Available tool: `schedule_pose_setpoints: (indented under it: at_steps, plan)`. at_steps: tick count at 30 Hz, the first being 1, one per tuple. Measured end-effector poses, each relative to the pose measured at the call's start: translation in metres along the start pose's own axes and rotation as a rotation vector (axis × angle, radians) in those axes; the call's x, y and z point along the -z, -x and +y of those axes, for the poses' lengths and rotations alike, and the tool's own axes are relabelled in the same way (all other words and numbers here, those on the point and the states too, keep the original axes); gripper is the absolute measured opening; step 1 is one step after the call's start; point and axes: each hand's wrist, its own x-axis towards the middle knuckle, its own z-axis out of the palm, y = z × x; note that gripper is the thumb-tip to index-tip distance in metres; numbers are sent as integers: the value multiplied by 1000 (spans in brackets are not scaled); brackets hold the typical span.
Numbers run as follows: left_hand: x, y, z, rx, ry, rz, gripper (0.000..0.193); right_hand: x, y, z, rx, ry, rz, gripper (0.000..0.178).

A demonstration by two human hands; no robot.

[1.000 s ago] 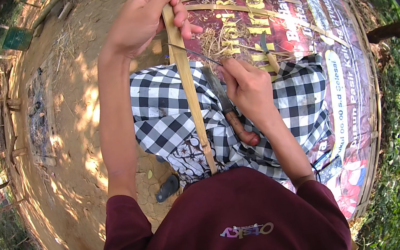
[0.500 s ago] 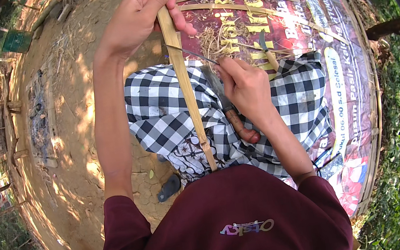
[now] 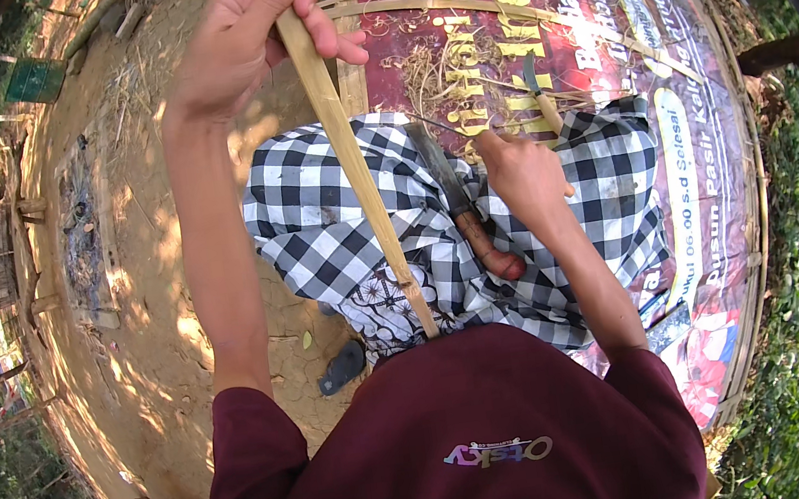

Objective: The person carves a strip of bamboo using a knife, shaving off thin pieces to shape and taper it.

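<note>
My left hand [image 3: 241,43] is closed round the upper part of a long yellowish bamboo strip [image 3: 354,159]. That strip slants down across my lap, its lower end against my shirt front. In my right hand [image 3: 523,173] is a knife with a thin dark blade [image 3: 447,126] pointing up and left, apart from the strip; the butt of its handle shows beside my palm. A machete [image 3: 437,169] with a brown wooden handle lies on the black-and-white checked cloth [image 3: 600,162] over my lap, between the strip and my right hand.
A small curved blade with a pale handle [image 3: 549,113] lies beyond my right hand. Curly shavings [image 3: 437,73] and thin bamboo strips [image 3: 489,7] rest on the printed red banner [image 3: 392,38]. Dry cracked ground [image 3: 146,242] spreads to the left, and a dark sandal [image 3: 342,368] is below the cloth.
My right hand and the knife have moved right and slightly down, off the bamboo strip. My left hand has shifted left, tilting the strip's upper end that way.
</note>
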Motion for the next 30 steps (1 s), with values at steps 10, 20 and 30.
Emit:
schedule_pose_setpoints:
  at_steps: [10, 20, 30]
  plan:
    - [15, 9, 0, 6, 278, 110, 34, -11, 33, 17, -246, -226, 134, 16]
    - [5, 22, -15, -100, 93, 256, 31, -25, 35, 3, -255, -376, 15, 18]
    - [-43, 44, -71, 49, 515, 344, 40, -15, -2, 42, -227, -296, 104, 22]
